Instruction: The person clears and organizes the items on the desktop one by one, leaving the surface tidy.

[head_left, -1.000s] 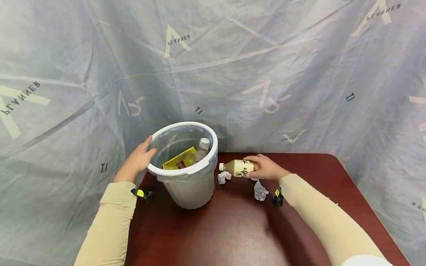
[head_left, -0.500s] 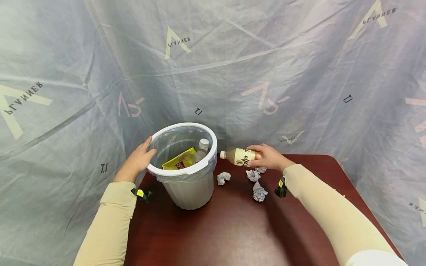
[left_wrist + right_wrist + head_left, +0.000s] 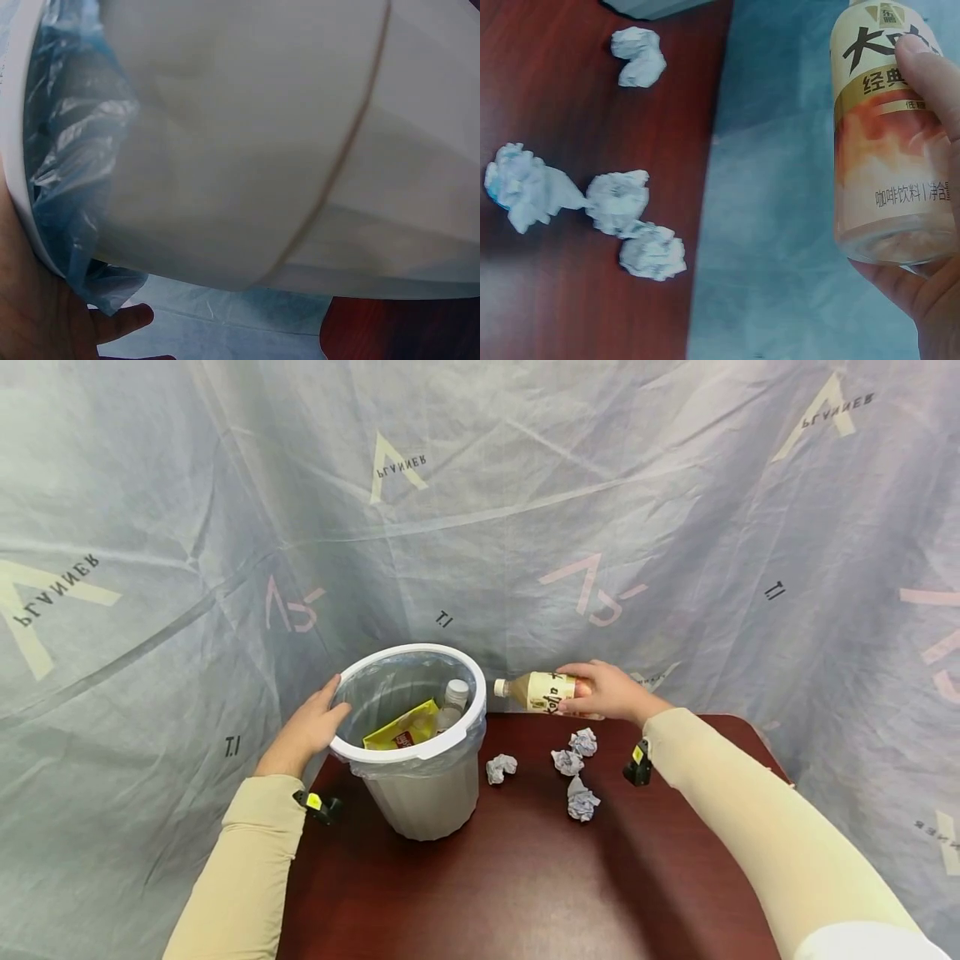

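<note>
My right hand (image 3: 611, 689) grips a plastic bottle of coffee drink (image 3: 885, 150) around its base end, thumb across the label. The bottle lies sideways in the air above the table's back edge, white cap toward the trash can (image 3: 423, 797). My left hand (image 3: 303, 727) holds the can's white rim on its left side, with the thumb over the rim and the fingers along the outside. A clear liner hangs over that rim. Inside the can are a yellow packet (image 3: 405, 727) and another bottle (image 3: 453, 702) with a white cap, its lower part hidden.
Several crumpled paper balls lie on the dark red table (image 3: 517, 877); one paper ball (image 3: 500, 768) is close to the can, while another paper ball (image 3: 532, 187) is nearer the front. A grey printed cloth (image 3: 480, 527) hangs behind and at both sides.
My right hand has raised the bottle upward and away from the paper balls, which now show fully beneath it. The left hand stays at the can's rim.
</note>
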